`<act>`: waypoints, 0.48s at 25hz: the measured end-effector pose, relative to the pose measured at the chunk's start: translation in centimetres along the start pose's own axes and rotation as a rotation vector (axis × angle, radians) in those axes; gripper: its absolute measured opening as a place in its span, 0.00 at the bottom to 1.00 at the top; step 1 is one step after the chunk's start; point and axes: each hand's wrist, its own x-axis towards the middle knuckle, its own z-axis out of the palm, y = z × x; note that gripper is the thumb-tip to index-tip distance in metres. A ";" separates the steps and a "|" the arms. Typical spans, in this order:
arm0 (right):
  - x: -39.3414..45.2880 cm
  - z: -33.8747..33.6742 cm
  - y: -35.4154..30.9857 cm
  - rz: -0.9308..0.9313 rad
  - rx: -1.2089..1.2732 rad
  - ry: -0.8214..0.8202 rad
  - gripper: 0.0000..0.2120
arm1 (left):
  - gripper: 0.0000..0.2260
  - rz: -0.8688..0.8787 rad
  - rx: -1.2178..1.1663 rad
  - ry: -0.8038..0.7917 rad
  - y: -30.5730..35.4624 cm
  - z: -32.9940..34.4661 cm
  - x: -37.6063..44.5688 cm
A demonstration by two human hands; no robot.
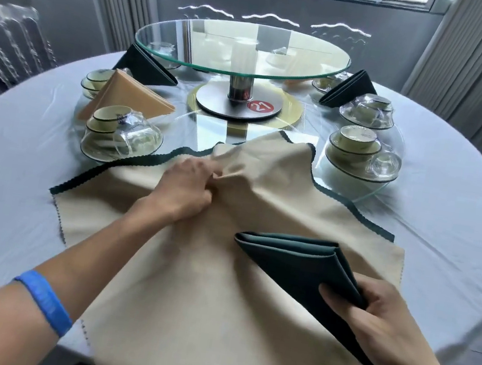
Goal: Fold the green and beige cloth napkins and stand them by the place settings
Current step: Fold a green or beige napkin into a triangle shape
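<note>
Left hand (187,187) pinched a raised fold of the unfolded beige napkin (187,283) spread on the table (443,243), while right hand (370,314) gripped the folded green napkin (299,266) lying on that beige cloth.

Left hand (184,185) pinches beige napkin (202,286); right hand (370,314) grips folded green napkin (302,263).

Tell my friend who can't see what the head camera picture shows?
The left hand pinches an unfolded beige napkin while the right hand holds a folded green napkin. Folded napkins already stand by place settings around a glass turntable.
</note>
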 end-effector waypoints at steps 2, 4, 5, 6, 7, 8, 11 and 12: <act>-0.2 -0.6 -0.5 -0.002 0.078 0.094 0.14 | 0.06 0.046 -0.066 0.155 -0.3 0.4 -1.4; -0.1 -1.2 -1.6 -0.014 0.142 0.191 0.14 | 0.08 0.180 -0.213 0.126 -0.5 0.4 -3.8; -0.1 -1.4 -2.2 -0.027 0.165 0.220 0.15 | 0.10 0.261 -0.311 0.064 -0.5 0.2 -5.4; 0.1 -1.6 -2.8 -0.041 0.192 0.243 0.17 | 0.12 0.336 -0.389 -0.004 -0.4 0.0 -7.1; 0.3 -1.8 -3.5 -0.060 0.218 0.263 0.19 | 0.11 0.393 -0.429 -0.069 -0.5 -0.2 -8.8; 0.6 -1.8 -4.2 -0.085 0.245 0.275 0.19 | 0.11 0.425 -0.426 -0.126 -0.9 -0.3 -10.4; 2.3 -0.8 -6.9 -0.160 0.319 0.241 0.13 | 0.15 0.468 -0.309 -0.196 -2.0 -0.2 -14.5; 3.1 -0.2 -7.8 -0.179 0.321 0.221 0.13 | 0.16 0.491 -0.274 -0.206 -2.2 0.0 -15.5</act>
